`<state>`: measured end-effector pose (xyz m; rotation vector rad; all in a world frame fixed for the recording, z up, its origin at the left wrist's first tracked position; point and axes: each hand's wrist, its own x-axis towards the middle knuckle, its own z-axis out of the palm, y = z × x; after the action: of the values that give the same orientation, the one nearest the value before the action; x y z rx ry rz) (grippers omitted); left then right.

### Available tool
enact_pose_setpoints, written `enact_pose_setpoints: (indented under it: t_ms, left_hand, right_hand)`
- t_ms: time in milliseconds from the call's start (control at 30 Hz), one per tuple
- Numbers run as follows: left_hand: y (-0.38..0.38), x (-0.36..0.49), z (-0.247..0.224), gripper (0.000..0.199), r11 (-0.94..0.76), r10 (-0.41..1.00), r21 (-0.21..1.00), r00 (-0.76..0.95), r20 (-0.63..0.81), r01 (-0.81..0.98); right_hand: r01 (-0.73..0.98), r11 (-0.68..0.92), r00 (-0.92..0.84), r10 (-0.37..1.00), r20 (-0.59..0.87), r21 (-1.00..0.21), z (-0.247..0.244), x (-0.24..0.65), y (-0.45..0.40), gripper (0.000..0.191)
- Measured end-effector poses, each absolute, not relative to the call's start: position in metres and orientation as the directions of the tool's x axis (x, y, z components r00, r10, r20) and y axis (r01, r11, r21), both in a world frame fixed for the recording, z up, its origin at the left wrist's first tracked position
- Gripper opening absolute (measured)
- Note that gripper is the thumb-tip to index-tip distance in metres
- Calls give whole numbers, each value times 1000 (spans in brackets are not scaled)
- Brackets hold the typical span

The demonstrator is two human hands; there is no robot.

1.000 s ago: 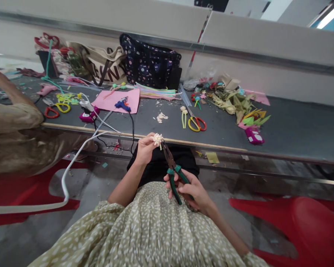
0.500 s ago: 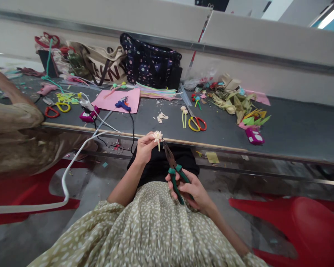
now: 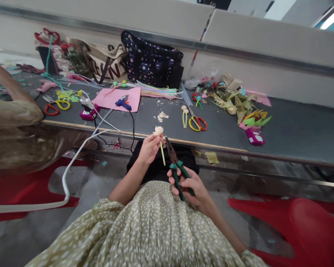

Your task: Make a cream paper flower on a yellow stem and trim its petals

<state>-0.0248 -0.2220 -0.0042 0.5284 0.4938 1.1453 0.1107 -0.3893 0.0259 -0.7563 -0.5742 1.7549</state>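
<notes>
Between the fingertips of my left hand point(image 3: 149, 149) is a small craft flower point(image 3: 158, 130), with a cream head on top and a light green stem slanting down below. My right hand point(image 3: 191, 186) is wrapped round the green handles of a pair of long-nose pliers point(image 3: 172, 157). The pliers point up toward the flower, and their tips are just right of its stem and my left fingertips. Cream petal pieces point(image 3: 162, 116) lie on the grey table point(image 3: 222, 135) beyond my hands, and two finished-looking cream flowers point(image 3: 184, 115) lie beside the red and yellow scissors point(image 3: 197, 123).
A blue glue gun point(image 3: 123, 103) rests on pink paper point(image 3: 105, 97), its black cord hanging over the table edge. Bags point(image 3: 150, 61) stand along the back. Dried husks point(image 3: 235, 102) are heaped at right. A co-worker's arm point(image 3: 12, 87) reaches in at left. Red chairs point(image 3: 308, 230) flank me.
In my left hand the flower has turned upright, and more of its green stem now shows. The pliers have shifted slightly right, still in my right hand.
</notes>
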Motion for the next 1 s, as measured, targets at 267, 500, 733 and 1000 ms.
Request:
enact_pose_setpoints:
  t_ms: [267, 500, 733, 1000]
  left_hand:
    - [-199, -19, -9, 14, 415, 909, 501, 320, -267, -760]
    - [-155, -31, -13, 12, 353, 925, 537, 197, -326, -766]
    - [-119, -42, -15, 18, 367, 919, 637, 160, -360, -677]
    - [-83, -30, -6, 16, 413, 905, 619, 226, -361, -668]
  right_hand:
    - [-646, -305, -209, 952, -222, -700, 18, 122, -346, 32]
    - [-671, -398, -252, 916, -312, -625, 2, 139, -272, 36]
    - [-417, -333, -135, 943, -305, -845, 3, 174, -252, 31]
    - [878, -218, 224, 974, -38, -427, 8, 214, -225, 9]
